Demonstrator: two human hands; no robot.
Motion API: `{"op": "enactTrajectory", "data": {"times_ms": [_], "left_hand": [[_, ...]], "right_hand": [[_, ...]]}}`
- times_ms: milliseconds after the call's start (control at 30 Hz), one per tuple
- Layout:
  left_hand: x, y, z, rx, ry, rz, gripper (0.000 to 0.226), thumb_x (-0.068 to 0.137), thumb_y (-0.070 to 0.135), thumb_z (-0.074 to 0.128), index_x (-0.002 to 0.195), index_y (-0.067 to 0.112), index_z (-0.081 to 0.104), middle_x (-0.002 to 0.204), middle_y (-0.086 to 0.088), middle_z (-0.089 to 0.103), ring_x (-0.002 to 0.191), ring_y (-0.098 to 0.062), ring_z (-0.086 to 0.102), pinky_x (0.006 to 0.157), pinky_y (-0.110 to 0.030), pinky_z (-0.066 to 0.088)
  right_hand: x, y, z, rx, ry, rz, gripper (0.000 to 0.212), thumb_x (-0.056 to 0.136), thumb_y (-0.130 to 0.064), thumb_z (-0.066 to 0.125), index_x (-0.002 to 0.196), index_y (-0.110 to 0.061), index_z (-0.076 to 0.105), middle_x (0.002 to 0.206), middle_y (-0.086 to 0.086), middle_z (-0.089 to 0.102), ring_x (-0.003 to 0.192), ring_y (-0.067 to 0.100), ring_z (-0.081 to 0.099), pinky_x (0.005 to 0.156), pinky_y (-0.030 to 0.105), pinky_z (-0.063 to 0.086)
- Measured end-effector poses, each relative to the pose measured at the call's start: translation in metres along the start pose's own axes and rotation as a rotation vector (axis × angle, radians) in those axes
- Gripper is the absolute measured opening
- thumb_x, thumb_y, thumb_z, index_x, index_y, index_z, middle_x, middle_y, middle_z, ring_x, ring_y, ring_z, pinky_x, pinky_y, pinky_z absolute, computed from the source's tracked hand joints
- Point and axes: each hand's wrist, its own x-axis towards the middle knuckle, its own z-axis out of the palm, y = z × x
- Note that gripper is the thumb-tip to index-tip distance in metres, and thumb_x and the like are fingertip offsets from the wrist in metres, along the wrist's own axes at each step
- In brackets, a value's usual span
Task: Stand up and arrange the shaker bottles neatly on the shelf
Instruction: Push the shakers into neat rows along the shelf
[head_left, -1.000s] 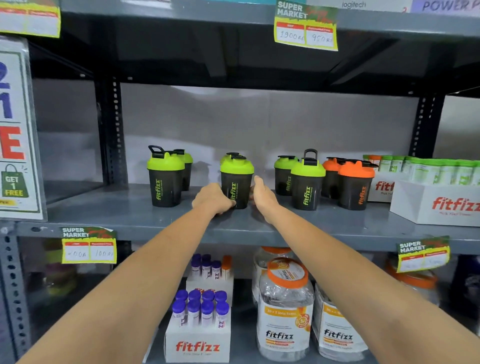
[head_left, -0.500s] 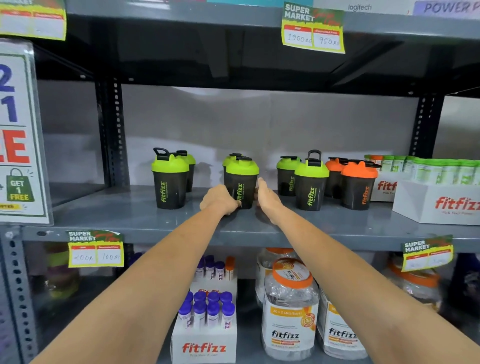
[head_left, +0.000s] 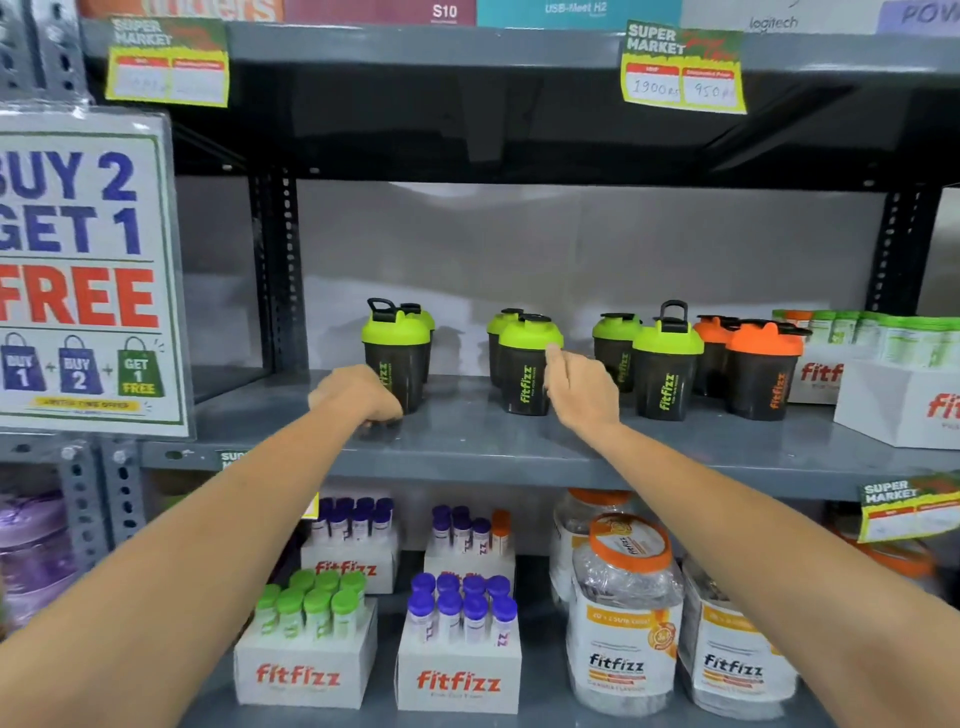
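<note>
On shelf (head_left: 467, 447), left hand (head_left: 358, 395) touching leftmost shaker (head_left: 397, 358)

Grey metal shelving (head_left: 519, 457), perforated uprights (head_left: 283, 270), pale back wall (head_left: 571, 249).

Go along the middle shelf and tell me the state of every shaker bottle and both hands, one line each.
Leftmost green-lidded black shaker bottle: upright, carry loop raised, left hand at its base.
Middle green-lidded black shaker bottle: upright, loop down.
Right green-lidded black shaker bottle: upright, loop raised.
Front orange-lidded black shaker bottle: upright.
Left hand: curled around the leftmost bottle's base; grip tightness unclear.
Right hand: open, beside the middle bottle, holding nothing.
</note>
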Motion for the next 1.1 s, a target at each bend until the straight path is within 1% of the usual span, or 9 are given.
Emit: {"op": "enactTrajectory", "data": {"times_ms": [200, 300, 400, 667, 733, 800, 900, 1000, 1100], "left_hand": [[0.011, -0.020, 0.005, -0.213, 0.005, 0.045, 0.052, 0.072, 0.044, 0.079, 0.095, 0.005, 0.053, 0.062, -0.007, 0.066, 0.064, -0.022, 0.063, 0.061, -0.029, 0.050], [0.013, -0.020, 0.012, -0.184, 0.057, 0.083, 0.051, 0.072, 0.046, 0.076, 0.107, 0.012, 0.062, 0.094, -0.011, 0.072, 0.089, -0.027, 0.067, 0.080, -0.036, 0.055], [0.014, -0.019, 0.016, -0.151, 0.142, 0.083, 0.056, 0.074, 0.045, 0.076, 0.120, 0.017, 0.060, 0.119, -0.010, 0.066, 0.109, -0.031, 0.061, 0.086, -0.038, 0.052], [0.018, -0.017, 0.025, -0.143, 0.211, 0.049, 0.057, 0.071, 0.049, 0.078, 0.114, 0.017, 0.061, 0.113, -0.009, 0.067, 0.104, -0.030, 0.063, 0.073, -0.034, 0.047], [0.016, -0.016, 0.026, -0.133, 0.237, 0.031, 0.053, 0.070, 0.049, 0.080, 0.104, 0.012, 0.060, 0.107, -0.010, 0.068, 0.099, -0.031, 0.064, 0.066, -0.032, 0.044], [0.013, -0.013, 0.027, -0.095, 0.272, 0.045, 0.049, 0.072, 0.049, 0.078, 0.099, 0.011, 0.062, 0.103, -0.010, 0.068, 0.094, -0.032, 0.065, 0.062, -0.032, 0.042], [0.005, 0.004, 0.035, -0.068, 0.281, 0.132, 0.039, 0.076, 0.043, 0.071, 0.099, 0.011, 0.066, 0.102, -0.010, 0.067, 0.094, -0.033, 0.065, 0.064, -0.032, 0.044], [-0.004, 0.036, 0.048, -0.279, 0.130, 0.235, 0.021, 0.075, 0.031, 0.066, 0.090, 0.017, 0.068, 0.091, -0.005, 0.072, 0.084, -0.027, 0.067, 0.069, -0.029, 0.052], [-0.015, 0.073, 0.059, -0.519, -0.075, 0.289, 0.022, 0.070, 0.020, 0.058, 0.092, 0.020, 0.055, 0.067, -0.001, 0.069, 0.059, -0.023, 0.066, 0.053, -0.027, 0.049]], "right_hand": [[-0.005, -0.064, 0.056, 0.458, -0.317, 0.186, 0.040, 0.094, -0.045, 0.032, 0.070, -0.022, 0.054, 0.092, 0.013, 0.064, 0.079, 0.026, 0.055, 0.076, 0.039, 0.044], [-0.012, -0.081, 0.082, 0.383, -0.501, 0.184, 0.050, 0.097, -0.048, 0.024, 0.106, -0.015, 0.060, 0.124, 0.015, 0.061, 0.104, 0.029, 0.056, 0.094, 0.039, 0.040], [-0.014, -0.087, 0.091, 0.258, -0.585, 0.176, 0.065, 0.096, -0.054, 0.019, 0.141, -0.017, 0.047, 0.149, 0.012, 0.046, 0.134, 0.030, 0.044, 0.112, 0.044, 0.031], [-0.012, -0.087, 0.097, 0.258, -0.620, 0.228, 0.066, 0.096, -0.056, 0.019, 0.148, -0.020, 0.038, 0.158, 0.007, 0.033, 0.143, 0.027, 0.032, 0.117, 0.045, 0.024], [-0.013, -0.086, 0.093, 0.318, -0.544, 0.212, 0.061, 0.098, -0.052, 0.023, 0.139, -0.017, 0.051, 0.149, 0.013, 0.046, 0.133, 0.028, 0.045, 0.111, 0.041, 0.032], [-0.014, -0.083, 0.082, 0.406, -0.351, 0.120, 0.056, 0.098, -0.046, 0.027, 0.110, -0.011, 0.069, 0.116, 0.016, 0.069, 0.101, 0.026, 0.060, 0.096, 0.038, 0.044], [-0.005, -0.066, 0.049, 0.396, -0.018, 0.065, 0.054, 0.092, -0.046, 0.027, 0.070, -0.017, 0.067, 0.077, 0.005, 0.073, 0.078, 0.023, 0.063, 0.079, 0.035, 0.046], [0.017, -0.024, 0.013, 0.377, 0.231, 0.218, 0.050, 0.097, -0.040, 0.029, 0.087, -0.007, 0.066, 0.096, 0.018, 0.071, 0.096, 0.036, 0.061, 0.084, 0.038, 0.041], [0.027, 0.012, -0.004, 0.456, 0.291, 0.435, 0.048, 0.101, -0.036, 0.032, 0.112, 0.001, 0.060, 0.119, 0.026, 0.062, 0.113, 0.040, 0.055, 0.085, 0.036, 0.037]]}}
